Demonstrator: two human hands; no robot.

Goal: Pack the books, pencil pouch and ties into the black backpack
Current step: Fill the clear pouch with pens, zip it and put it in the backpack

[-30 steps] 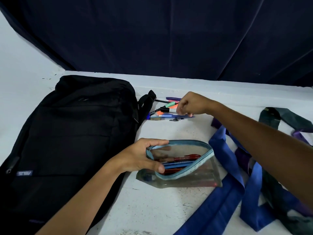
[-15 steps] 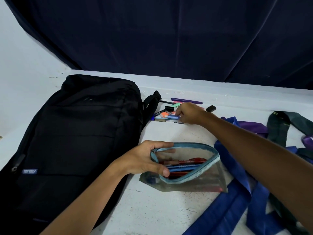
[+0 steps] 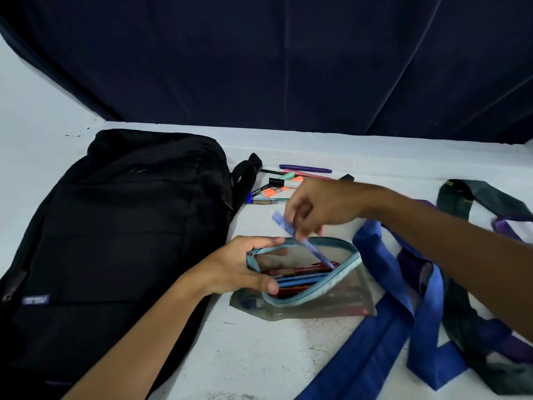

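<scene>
Head view: right hand (image 3: pixel 320 209) pinches a blue pen (image 3: pixel 302 241) over the pouch (image 3: pixel 305 284).
Left hand (image 3: pixel 242 267) grips the pouch's open rim, right of the backpack (image 3: pixel 115 226).

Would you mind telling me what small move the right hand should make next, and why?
Probably slide the blue pen fully into the clear pouch and let go. The right hand pinches the pen with its tip already inside the mouth, which the left hand holds open, and more pens and markers lie loose beside the backpack.
</scene>
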